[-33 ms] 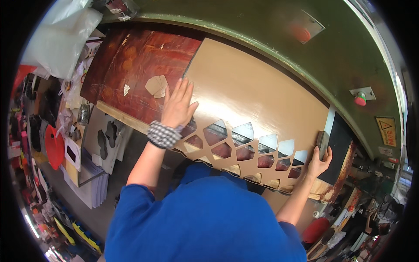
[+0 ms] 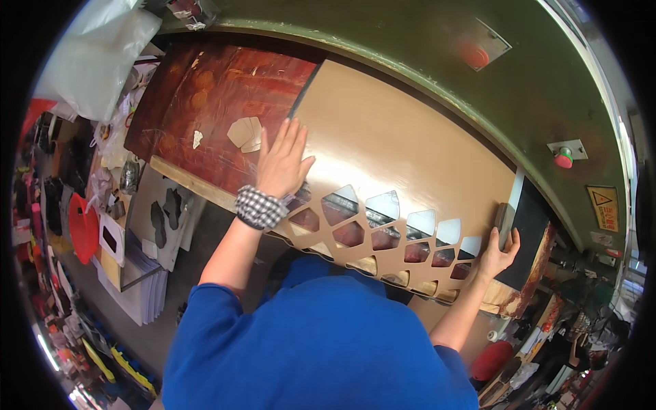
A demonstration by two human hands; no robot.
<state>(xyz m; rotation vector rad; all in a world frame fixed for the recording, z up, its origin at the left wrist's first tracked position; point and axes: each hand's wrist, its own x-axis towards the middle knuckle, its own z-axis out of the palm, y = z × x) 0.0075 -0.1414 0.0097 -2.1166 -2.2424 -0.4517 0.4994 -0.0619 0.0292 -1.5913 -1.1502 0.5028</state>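
A tan sheet (image 2: 403, 130), smooth and glossy, lies across the worktable, with rows of pointed cut-outs along its near edge. My left hand (image 2: 281, 164), with a checked band at the wrist, rests flat on the sheet's left edge, fingers spread. At the sheet's right end my right hand (image 2: 499, 254) has its thumb and fingers around a dark block-shaped tool (image 2: 504, 217), whose exact kind I cannot make out. Left of my left hand, a few loose tan cut pieces (image 2: 244, 133) overlap on the reddish-brown board (image 2: 225, 85).
A green machine beam (image 2: 410, 51) runs along the far side above the board, bearing a red button (image 2: 473, 55) and another red knob (image 2: 564, 158). Left stands a shelf with stacked white sheets (image 2: 147, 290). A wooden edge strip (image 2: 191, 183) borders the board's near side.
My left hand and the tan sheet's left edge have shifted slightly to the right, and a little more dark strip shows beside that edge. My right hand stays nearly still on the dark tool.
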